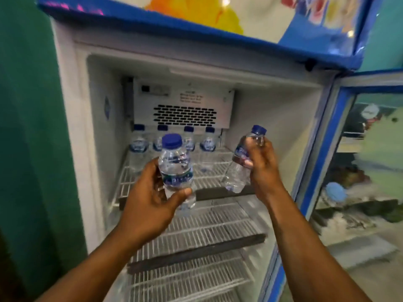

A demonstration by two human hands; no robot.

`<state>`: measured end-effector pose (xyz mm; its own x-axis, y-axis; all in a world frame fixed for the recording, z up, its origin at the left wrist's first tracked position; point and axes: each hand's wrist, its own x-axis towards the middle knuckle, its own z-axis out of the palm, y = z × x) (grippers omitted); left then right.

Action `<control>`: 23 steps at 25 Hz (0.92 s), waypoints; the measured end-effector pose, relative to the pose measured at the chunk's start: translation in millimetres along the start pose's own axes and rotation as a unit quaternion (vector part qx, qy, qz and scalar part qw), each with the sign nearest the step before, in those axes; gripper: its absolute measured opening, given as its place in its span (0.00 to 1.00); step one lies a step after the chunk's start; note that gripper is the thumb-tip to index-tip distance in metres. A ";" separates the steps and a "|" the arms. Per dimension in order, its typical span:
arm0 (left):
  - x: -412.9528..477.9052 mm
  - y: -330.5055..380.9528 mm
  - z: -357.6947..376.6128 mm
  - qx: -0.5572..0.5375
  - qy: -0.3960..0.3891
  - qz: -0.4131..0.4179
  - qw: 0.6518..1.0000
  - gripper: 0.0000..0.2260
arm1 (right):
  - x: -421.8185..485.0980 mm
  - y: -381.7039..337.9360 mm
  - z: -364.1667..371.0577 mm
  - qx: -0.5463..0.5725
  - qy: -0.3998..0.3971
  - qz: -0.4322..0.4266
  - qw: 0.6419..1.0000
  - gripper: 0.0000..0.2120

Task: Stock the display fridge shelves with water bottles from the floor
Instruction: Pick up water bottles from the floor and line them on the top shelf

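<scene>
My left hand (pixel 150 192) grips a small clear water bottle (pixel 174 164) with a blue cap and blue label, held upright in front of the top wire shelf (pixel 209 171) of the open display fridge. My right hand (pixel 262 164) holds a second such bottle (pixel 239 168), tilted with its cap up and to the right, over the shelf's right side. Several identical bottles (pixel 208 141) stand in a row at the back of that top shelf.
Two more white wire shelves (pixel 209 227) lie below the top one. The fridge's glass door (pixel 368 160) stands open on the right. A green wall (pixel 28 127) borders the fridge on the left. A vented fan panel (pixel 185 114) sits behind the bottle row.
</scene>
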<state>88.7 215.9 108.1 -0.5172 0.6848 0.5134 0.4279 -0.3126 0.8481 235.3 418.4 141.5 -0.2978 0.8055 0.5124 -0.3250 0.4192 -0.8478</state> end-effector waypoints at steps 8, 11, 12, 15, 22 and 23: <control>97.6 -39.0 65.0 0.076 0.041 -0.055 0.995 0.30 | 120.5 78.7 -14.6 -0.149 -0.108 0.025 0.983 0.36; 112.4 -59.3 82.1 0.072 0.031 -0.063 0.995 0.31 | 131.3 97.3 -6.2 -0.139 -0.126 0.051 0.981 0.38; 116.1 -64.4 86.1 0.074 0.029 -0.067 0.995 0.31 | 134.1 104.5 -5.3 -0.144 -0.130 0.062 0.979 0.38; 123.5 -75.3 93.3 0.083 0.022 -0.078 0.993 0.31 | 139.0 123.1 -5.1 -0.156 -0.111 0.072 0.979 0.35; 129.2 -87.8 93.3 0.090 -0.010 -0.095 0.991 0.31 | 131.7 142.6 -14.2 -0.276 -0.126 0.118 0.946 0.33; 129.1 -89.5 92.9 0.098 -0.014 -0.095 0.991 0.32 | 130.5 142.3 -13.5 -0.288 -0.122 0.110 0.943 0.33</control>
<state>52.4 393.4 86.2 -0.5820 0.7380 0.3416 0.4627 -0.0450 0.8854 162.3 588.8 86.0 -0.5213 0.8090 0.2715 0.2900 0.4672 -0.8353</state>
